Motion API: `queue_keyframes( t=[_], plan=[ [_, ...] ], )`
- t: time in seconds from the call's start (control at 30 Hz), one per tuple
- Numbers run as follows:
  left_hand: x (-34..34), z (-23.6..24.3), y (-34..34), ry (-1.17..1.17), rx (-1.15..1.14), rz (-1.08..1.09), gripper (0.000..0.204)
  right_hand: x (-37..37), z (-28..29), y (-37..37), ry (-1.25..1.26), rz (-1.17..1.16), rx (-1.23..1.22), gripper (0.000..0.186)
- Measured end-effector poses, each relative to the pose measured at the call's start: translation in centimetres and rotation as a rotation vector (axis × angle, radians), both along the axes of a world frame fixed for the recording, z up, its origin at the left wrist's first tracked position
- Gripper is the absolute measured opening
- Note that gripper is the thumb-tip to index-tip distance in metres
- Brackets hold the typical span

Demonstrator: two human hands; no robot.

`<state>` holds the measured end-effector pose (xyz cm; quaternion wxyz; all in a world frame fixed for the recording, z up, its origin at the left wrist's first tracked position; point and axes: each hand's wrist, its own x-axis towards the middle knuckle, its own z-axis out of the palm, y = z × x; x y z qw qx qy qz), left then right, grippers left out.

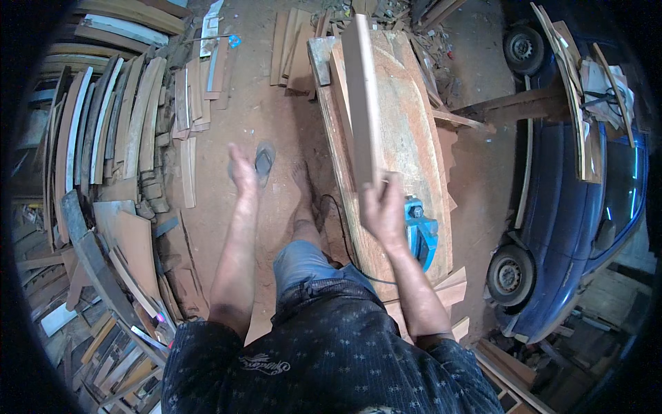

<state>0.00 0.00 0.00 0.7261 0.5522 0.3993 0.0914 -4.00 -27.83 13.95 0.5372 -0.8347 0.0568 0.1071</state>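
My right hand [383,210] is closed around the near end of a long wooden board [362,103]. The board stands on its narrow edge as I see it, stretching away from me above the left part of a worn wooden workbench [407,103]. Just right of that hand, a blue power tool [422,238], possibly a hand planer, rests on the bench. Its dark cord runs off to the left, past the bench edge. My left hand [243,169] is out over the dirt floor with its fingers stretched, holding nothing. A flip-flop [264,159] shows beside it.
Stacked boards [114,124] line the left side, with loose offcuts [200,96] nearer the middle. More planks [293,52] lie beyond the bench. On the right stands a blue car [565,234], with a wooden beam [517,102] reaching towards it.
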Motion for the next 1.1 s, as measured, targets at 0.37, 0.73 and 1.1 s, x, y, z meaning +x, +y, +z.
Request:
queue_keyframes(
  t=[0.37,0.73,1.1],
  plan=[
    [-6.3,-3.5,-3.7,0.070,-0.618,-0.038,0.072,-8.2,-3.5,3.0,-0.006,0.429,-0.038,0.033],
    [1.2,3.5,-14.0,-0.104,-0.341,-0.333,0.069,-7.6,-1.6,-3.6,-0.008,0.220,-0.300,0.030],
    [3.9,1.6,-21.2,-0.109,0.058,-0.563,0.097,0.8,-6.1,-4.9,-0.025,0.082,-0.522,0.020]
  ],
)
